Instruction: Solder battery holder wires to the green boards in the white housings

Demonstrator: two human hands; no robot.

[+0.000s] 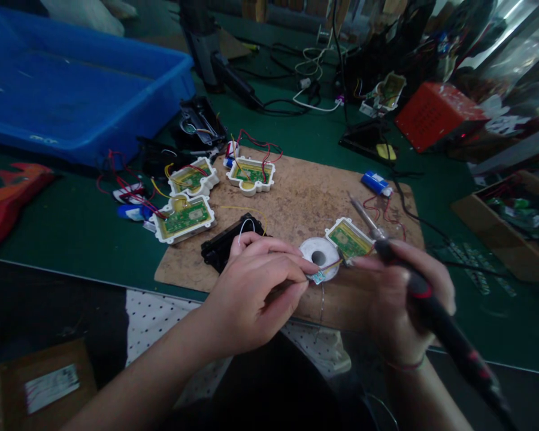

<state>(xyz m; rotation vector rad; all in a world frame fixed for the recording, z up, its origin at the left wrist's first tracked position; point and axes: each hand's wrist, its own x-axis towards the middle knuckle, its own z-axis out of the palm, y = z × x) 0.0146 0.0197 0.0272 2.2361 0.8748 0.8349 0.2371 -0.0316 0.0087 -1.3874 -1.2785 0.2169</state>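
Note:
My left hand (256, 287) pinches a small teal circuit board (318, 276) at its fingertips, over the front of a white spool of solder wire (306, 246). In my right hand (399, 299) is a soldering iron (449, 335), its metal tip pointing up and left, away from the small board. My right index finger reaches toward a thin wire at the board; whether it touches is blurred. Behind the spool lies a white housing with a green board (350, 239). Beside my left hand sits a black plastic housing (222, 242) with a white wire loop.
Several white housings (186, 216) with wires lie on the brown work board (296, 185). A blue battery (376, 182) rests at its right. Around it are a blue bin (117, 137), red pliers-like tool (13, 200), orange box (440, 114) and cardboard box (498, 239).

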